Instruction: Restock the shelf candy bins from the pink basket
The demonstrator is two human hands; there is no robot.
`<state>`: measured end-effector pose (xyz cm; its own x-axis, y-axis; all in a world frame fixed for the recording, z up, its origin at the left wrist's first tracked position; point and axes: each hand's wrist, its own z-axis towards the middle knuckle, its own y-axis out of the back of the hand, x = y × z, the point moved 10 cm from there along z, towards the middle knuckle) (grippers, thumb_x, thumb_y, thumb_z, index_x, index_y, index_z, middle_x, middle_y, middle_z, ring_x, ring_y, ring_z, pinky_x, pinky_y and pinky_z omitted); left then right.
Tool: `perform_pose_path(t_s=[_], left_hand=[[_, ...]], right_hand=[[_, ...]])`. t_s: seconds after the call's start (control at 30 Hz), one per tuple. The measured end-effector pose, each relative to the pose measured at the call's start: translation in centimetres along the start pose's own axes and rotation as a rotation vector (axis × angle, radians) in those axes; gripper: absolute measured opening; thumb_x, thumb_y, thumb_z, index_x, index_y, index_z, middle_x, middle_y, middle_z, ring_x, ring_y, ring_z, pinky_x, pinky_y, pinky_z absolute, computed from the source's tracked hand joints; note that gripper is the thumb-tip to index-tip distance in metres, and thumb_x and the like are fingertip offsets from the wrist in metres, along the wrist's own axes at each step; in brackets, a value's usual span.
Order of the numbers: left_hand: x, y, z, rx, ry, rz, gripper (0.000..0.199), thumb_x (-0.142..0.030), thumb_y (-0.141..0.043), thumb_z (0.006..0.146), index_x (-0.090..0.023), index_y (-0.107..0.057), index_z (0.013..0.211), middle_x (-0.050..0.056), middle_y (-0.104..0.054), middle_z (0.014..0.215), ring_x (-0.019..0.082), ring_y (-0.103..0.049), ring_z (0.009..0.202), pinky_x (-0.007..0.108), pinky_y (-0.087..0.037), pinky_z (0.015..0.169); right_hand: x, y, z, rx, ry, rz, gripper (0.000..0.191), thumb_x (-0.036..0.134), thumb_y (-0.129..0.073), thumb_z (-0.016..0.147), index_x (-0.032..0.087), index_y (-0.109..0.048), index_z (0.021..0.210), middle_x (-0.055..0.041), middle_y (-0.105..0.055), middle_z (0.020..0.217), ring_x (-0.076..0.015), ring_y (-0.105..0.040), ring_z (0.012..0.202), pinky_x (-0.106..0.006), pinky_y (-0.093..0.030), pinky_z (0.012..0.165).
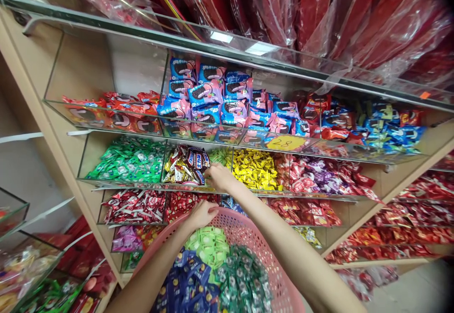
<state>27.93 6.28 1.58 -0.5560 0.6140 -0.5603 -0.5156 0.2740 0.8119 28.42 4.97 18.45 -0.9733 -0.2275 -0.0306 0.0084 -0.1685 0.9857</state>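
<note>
Brown-wrapped oblong chocolate bars (197, 158) lie far centre, right hand (217, 177) at their right end, grip indeterminable. Left hand (202, 213) clasps the near pink perforated plastic basket (248, 230); slippage there could spill wrapped sweets (243, 277).

Before me: pale-wood shelving unit (56, 147); glass upper shelf (106, 23), twelve o'clock, two bright light reflections (262, 48); pale floor (400, 290), four o'clock.
</note>
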Motion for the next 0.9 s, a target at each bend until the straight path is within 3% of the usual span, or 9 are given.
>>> perform_pose_path(t_s=[0.17,0.3,0.4,0.47,0.67,0.9], left_hand=[[-0.1,0.1,0.0,0.0,0.0,-0.011,0.037,-0.04,-0.044,0.075,-0.025,-0.061,0.104,0.0,-0.063,0.105,0.017,-0.055,0.096,0.025,-0.039,0.085],[0.0,-0.1,0.0,0.014,0.001,-0.017,0.037,-0.04,-0.045,0.075,-0.024,-0.061,0.105,0.001,-0.063,0.104,0.017,-0.056,0.096,0.025,-0.04,0.084],[-0.2,-0.1,0.0,0.019,-0.017,-0.013,0.037,-0.04,-0.044,0.076,-0.024,-0.061,0.105,0.0,-0.063,0.103,0.017,-0.056,0.094,0.025,-0.04,0.083],[-0.3,-0.1,0.0,0.027,-0.018,-0.012,0.037,-0.039,-0.043,0.076,-0.024,-0.061,0.105,0.0,-0.063,0.103,0.017,-0.057,0.094,0.025,-0.04,0.083],[-0.7,0.2,-0.2,0.031,-0.019,-0.002,0.034,-0.039,-0.043,0.077,-0.025,-0.061,0.102,0.001,-0.064,0.099,0.018,-0.056,0.092,0.026,-0.039,0.08],[-0.2,-0.2,-0.2,0.024,0.017,-0.035,0.032,-0.038,-0.042,0.079,-0.024,-0.058,0.103,0.002,-0.062,0.099,0.019,-0.052,0.097,0.027,-0.037,0.081]], right_hand=[[-0.9,0.7,-0.2,-0.095,0.032,0.14,0.011,0.019,-0.052,0.071,0.019,-0.062,0.078,-0.0049,-0.058,0.085,-0.016,-0.051,0.083,-0.023,-0.036,0.067],[-1.8,3.4,-1.4,-0.272,0.03,0.313,0.008,0.018,-0.051,0.072,0.018,-0.059,0.073,-0.0022,-0.058,0.079,-0.0116,-0.051,0.072,-0.022,-0.036,0.065],[-2.8,5.3,-3.4,-0.43,-0.007,0.546,0.007,0.021,-0.051,0.073,0.017,-0.056,0.072,0.0,-0.057,0.071,-0.0096,-0.05,0.062,-0.021,-0.036,0.06],[-3.6,5.2,-4.7,-0.481,-0.049,0.798,0.009,0.025,-0.052,0.073,0.016,-0.054,0.073,0.0014,-0.057,0.064,-0.009,-0.051,0.057,-0.021,-0.037,0.057],[-4.5,-0.7,-8.0,-0.401,-0.265,1.576,0.023,0.029,-0.062,0.064,0.015,-0.056,0.081,0.0013,-0.059,0.067,-0.0091,-0.057,0.055,-0.023,-0.044,0.059],[-3.4,-6.6,-9.8,-0.277,-0.422,1.853,0.029,0.031,-0.068,0.059,0.015,-0.058,0.081,-0.0004,-0.063,0.066,-0.0113,-0.061,0.059,-0.02,-0.043,0.055]])
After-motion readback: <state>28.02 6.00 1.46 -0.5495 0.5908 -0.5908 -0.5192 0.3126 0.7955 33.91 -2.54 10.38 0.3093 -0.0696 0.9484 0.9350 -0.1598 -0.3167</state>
